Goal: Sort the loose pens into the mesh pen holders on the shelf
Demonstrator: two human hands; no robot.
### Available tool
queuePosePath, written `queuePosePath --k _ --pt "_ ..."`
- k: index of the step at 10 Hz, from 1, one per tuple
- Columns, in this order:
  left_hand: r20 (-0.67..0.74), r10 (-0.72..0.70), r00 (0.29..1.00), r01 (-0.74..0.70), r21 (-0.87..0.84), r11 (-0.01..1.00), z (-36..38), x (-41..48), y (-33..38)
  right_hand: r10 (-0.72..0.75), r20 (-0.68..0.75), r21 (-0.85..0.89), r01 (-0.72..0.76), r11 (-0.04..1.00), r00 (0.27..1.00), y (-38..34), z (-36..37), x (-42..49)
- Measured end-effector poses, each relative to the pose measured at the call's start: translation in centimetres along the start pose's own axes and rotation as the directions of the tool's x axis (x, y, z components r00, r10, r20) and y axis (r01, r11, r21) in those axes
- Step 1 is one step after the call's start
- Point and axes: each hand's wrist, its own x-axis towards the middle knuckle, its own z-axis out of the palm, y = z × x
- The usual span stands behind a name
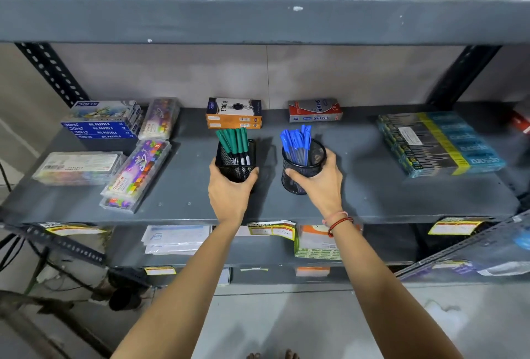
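Note:
Two black mesh pen holders stand on the grey shelf point(358, 192). The square holder point(239, 168) on the left contains several green-capped pens point(233, 142), and my left hand point(229, 189) grips it from the front. The round holder point(301, 169) on the right contains several blue-capped pens point(296, 142), and my right hand point(324, 183) wraps around its right side. A red thread bracelet sits on my right wrist. No loose pens lie on the shelf.
Behind the holders stand an orange pen box point(233, 113) and a red pen box point(314, 110). Oil pastel packs point(134, 172) and blue boxes point(103, 123) fill the left side. A teal pack point(438, 143) lies at right. The upper shelf edge point(258, 20) hangs overhead.

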Motion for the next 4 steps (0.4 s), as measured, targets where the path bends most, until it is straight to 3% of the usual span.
queuePosePath --k 4 --pt "0.11 0.036 0.993 -0.038 0.015 0.999 -1.5 -0.6 0.2 -0.045 0.013 -0.025 0.045 0.999 0.999 -0.1 -0.4 -1.5"
